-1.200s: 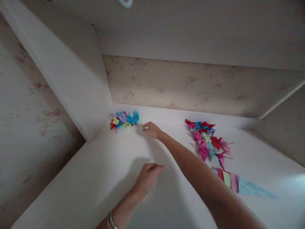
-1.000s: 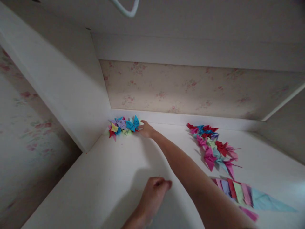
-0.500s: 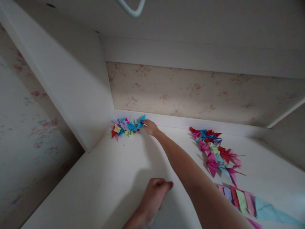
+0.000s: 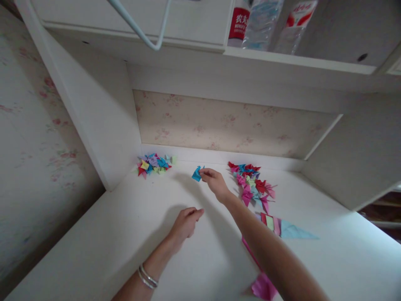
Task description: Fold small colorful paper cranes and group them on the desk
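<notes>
Right hand (image 4: pixel 211 179): thumb and finger pinch the blue paper bird (image 4: pixel 196 174).
Blue paper bird: between the left pile (image 4: pixel 153 161), at the desk (image 4: pixel 119 238)'s back left corner, and the right pile (image 4: pixel 247 195), near the back edge.
Left hand (image 4: pixel 184 224): curled, nothing showing in it, farther from that edge.
Crease risk: too hard a pinch could crush the folds.
Drag risk: a dipping right forearm (image 4: pixel 266 246) could shift the folded strips (image 4: pixel 270 223).

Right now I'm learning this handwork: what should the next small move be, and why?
Perhaps bring the blue folded paper toward the left hand: the right hand pinches it, apart from the left paper pile, while the left hand is curled nearby with nothing visible in it.
</notes>
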